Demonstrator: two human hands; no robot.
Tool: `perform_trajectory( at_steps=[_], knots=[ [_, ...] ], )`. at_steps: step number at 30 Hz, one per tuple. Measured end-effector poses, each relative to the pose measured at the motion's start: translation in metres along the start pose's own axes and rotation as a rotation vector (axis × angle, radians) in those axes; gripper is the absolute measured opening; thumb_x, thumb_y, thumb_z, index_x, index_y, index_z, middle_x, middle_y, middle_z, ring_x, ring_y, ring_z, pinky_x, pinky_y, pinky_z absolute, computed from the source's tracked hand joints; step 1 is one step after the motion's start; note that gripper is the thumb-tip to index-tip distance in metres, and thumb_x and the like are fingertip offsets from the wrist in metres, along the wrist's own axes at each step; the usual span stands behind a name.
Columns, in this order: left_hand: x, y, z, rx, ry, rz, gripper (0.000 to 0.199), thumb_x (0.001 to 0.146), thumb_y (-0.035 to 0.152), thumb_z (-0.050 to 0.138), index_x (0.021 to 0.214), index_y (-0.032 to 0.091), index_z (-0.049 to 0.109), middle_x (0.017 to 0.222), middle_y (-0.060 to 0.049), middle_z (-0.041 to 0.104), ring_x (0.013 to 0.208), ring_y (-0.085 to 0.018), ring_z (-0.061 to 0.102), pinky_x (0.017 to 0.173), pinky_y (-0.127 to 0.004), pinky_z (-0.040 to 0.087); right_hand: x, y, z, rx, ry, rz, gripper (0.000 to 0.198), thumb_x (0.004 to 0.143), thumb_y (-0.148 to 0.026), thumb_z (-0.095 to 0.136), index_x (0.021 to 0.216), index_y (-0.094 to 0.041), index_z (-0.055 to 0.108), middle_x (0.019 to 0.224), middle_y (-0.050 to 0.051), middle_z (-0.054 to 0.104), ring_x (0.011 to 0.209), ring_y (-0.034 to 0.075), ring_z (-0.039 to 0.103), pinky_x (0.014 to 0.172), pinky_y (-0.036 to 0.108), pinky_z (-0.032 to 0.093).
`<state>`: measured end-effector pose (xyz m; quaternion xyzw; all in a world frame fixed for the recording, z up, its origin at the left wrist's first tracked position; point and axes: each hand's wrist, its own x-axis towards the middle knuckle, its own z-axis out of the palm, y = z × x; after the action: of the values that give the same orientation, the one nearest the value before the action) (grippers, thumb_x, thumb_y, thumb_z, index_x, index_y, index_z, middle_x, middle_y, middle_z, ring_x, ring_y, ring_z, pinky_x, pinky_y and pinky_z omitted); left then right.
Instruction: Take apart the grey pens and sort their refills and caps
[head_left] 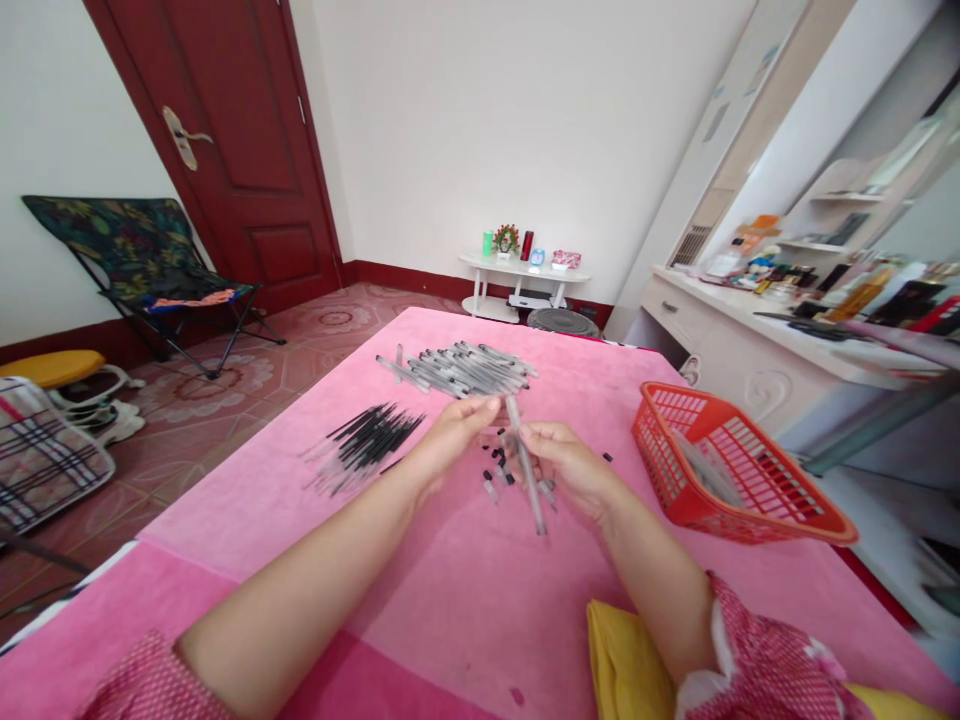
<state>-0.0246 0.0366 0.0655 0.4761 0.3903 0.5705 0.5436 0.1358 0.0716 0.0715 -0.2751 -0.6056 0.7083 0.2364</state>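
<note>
My right hand (568, 462) is closed around a translucent pen barrel (533, 495), which slants with its lower end toward me. Close to the barrel's upper end, my left hand (459, 432) has thumb and fingers pinched together; whatever is between them is too small to make out. Under and between the hands lie several small black plugs and clear pen tips (490, 487), partly hidden by my right hand. Beyond the hands is a pile of translucent pens (472, 368) with dark ends. Thin black ink refills (375, 437) are heaped left of my left hand.
A pink cloth (442, 620) covers the table. On the right stands a red plastic basket (757, 440) with clear barrels inside. Yellow fabric (622, 655) lies by my right forearm. A cluttered dresser (772, 345) is beyond the basket; a folding chair (142, 250) stands at far left.
</note>
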Motion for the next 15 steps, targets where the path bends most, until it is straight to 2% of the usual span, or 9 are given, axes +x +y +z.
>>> perform_trajectory(
  at_steps=[3,5,10,13,15],
  knots=[
    [0.004,-0.011,0.010,-0.264,-0.151,-0.097,0.041,0.074,0.043,0.061,0.103,0.015,0.063,0.092,-0.012,0.068,0.069,-0.017,0.064,0.064,-0.029,0.049,0.000,0.001,0.001,0.070,-0.034,0.005,0.034,0.073,-0.048,0.059,0.074,-0.014,0.059,0.056,0.000,0.056,0.043,0.008,0.047,0.043,0.018,0.034],
    [0.004,-0.019,0.011,-0.365,-0.168,-0.125,0.038,0.072,0.039,0.064,0.102,0.016,0.062,0.091,-0.010,0.068,0.060,-0.015,0.063,0.058,-0.028,0.049,0.001,0.005,0.001,0.111,-0.054,0.006,0.034,0.072,-0.048,0.060,0.072,-0.014,0.058,0.056,-0.001,0.054,0.044,0.008,0.046,0.044,0.019,0.035],
    [0.001,-0.028,0.005,-0.504,-0.067,-0.147,0.023,0.071,0.032,0.066,0.086,0.015,0.060,0.078,-0.002,0.065,0.051,-0.012,0.059,0.047,-0.026,0.049,0.004,0.014,0.006,0.161,-0.087,0.009,0.033,0.069,-0.046,0.064,0.066,-0.014,0.057,0.058,0.000,0.056,0.046,0.008,0.049,0.046,0.019,0.036],
    [0.000,-0.024,0.005,-0.477,-0.028,-0.173,0.025,0.071,0.035,0.065,0.081,0.014,0.059,0.072,-0.002,0.064,0.044,-0.012,0.056,0.040,-0.025,0.046,0.005,0.014,0.005,0.056,-0.075,0.019,0.036,0.070,-0.048,0.062,0.065,-0.013,0.058,0.054,0.001,0.058,0.044,0.008,0.049,0.041,0.017,0.028],
    [-0.001,-0.020,0.008,-0.436,0.033,-0.168,0.026,0.068,0.036,0.067,0.079,0.013,0.060,0.069,-0.003,0.064,0.046,-0.013,0.057,0.041,-0.025,0.045,0.006,0.011,0.003,-0.059,-0.040,0.012,0.038,0.069,-0.051,0.062,0.065,-0.012,0.060,0.053,0.001,0.059,0.042,0.008,0.048,0.040,0.017,0.026]
  ],
)
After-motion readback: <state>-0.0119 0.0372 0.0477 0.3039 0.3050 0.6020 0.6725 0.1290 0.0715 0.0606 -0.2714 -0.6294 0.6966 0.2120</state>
